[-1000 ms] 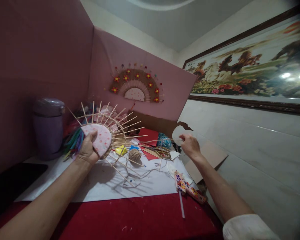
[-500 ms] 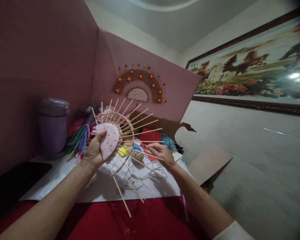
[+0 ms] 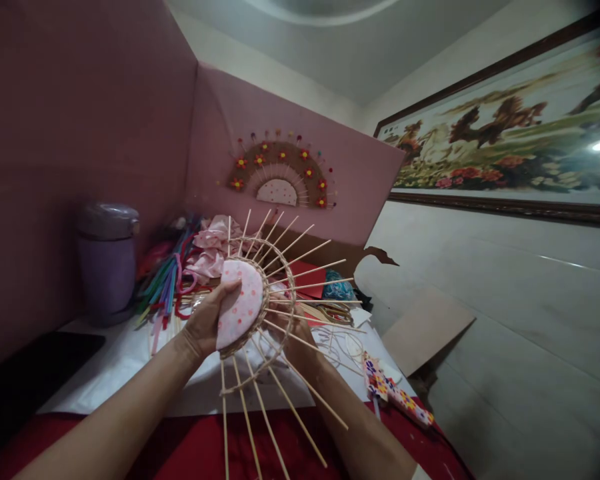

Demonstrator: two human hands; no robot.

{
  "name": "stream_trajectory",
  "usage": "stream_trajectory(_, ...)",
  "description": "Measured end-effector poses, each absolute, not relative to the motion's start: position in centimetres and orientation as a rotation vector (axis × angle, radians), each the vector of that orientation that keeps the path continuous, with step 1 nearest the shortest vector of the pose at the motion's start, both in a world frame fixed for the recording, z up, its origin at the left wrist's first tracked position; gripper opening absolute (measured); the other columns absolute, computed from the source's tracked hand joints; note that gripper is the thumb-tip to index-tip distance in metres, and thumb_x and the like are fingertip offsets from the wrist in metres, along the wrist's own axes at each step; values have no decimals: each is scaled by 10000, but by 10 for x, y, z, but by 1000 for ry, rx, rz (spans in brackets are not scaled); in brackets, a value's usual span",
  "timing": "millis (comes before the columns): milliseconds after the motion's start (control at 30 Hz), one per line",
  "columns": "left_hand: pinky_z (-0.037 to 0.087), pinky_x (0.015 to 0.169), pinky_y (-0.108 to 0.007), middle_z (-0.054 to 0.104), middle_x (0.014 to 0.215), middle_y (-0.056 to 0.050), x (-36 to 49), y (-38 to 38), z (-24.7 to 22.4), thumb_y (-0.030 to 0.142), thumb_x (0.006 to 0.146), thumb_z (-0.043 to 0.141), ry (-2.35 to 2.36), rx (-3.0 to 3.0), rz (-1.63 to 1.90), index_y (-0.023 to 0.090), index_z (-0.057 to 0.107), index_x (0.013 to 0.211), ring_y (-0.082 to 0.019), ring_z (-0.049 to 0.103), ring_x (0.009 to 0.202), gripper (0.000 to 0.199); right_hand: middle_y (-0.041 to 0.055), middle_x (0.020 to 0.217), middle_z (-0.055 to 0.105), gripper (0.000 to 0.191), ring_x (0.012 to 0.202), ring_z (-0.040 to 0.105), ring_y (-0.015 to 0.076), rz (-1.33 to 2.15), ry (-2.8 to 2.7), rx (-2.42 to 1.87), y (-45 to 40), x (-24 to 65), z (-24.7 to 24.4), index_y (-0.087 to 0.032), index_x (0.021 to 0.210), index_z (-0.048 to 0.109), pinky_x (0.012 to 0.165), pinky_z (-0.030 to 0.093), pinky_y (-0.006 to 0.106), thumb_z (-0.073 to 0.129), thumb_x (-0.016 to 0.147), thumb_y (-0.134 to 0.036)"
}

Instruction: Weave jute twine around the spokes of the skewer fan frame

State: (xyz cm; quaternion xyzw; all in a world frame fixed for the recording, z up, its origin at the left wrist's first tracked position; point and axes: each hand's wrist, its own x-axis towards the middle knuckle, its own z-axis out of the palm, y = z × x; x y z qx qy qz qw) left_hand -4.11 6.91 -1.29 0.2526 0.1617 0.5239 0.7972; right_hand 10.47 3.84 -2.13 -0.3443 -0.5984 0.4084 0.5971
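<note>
My left hand (image 3: 209, 319) grips the pink spotted half-round panel (image 3: 243, 300), its thumb lying on the front. Thin wooden sticks (image 3: 313, 252) fan out from the panel's curved edge, and a ring of twisted cord (image 3: 291, 277) crosses them partway out. Behind the sticks is my right hand (image 3: 293, 330), its fingers largely hidden by the sticks and the cord ring, so what it holds cannot be made out.
A purple flask (image 3: 107, 267) stands at the left beside coloured pipe cleaners (image 3: 165, 283) and pink cloth (image 3: 213, 247). Blue yarn (image 3: 337, 287) lies behind. A flower-patterned glue gun (image 3: 405, 403) rests at the right edge. A finished-looking fan piece (image 3: 283, 160) is pinned on the pink board.
The stick piece and my left hand have moved right and slightly down. My right hand has moved left, behind the sticks. The patterned glue gun has come into view.
</note>
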Motion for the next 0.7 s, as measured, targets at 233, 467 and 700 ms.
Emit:
stream_trajectory(233,571,559,-337,713,684,-128,-34,67,-16,141,746,542,383,528,1135,96,645,850,-225,672,564,154,26,758,656,178,686,587,194,692,-1497,-815,32,106,-39,-267,880,661,626,477,330,537,751,-274)
stream_trajectory(467,575,564,-343,713,677,-117,-38,71,-9,118,761,511,398,473,1244,85,635,897,-220,673,566,187,28,817,648,201,761,572,187,662,-1443,-991,36,112,-45,-227,829,657,704,463,317,523,783,-369)
stream_trajectory(700,574,602,-356,713,709,-125,-50,81,-8,130,788,478,364,483,1382,61,623,901,-223,679,623,197,34,777,669,95,653,593,136,1296,-697,-789,16,123,-48,-186,753,650,618,477,262,588,721,-250)
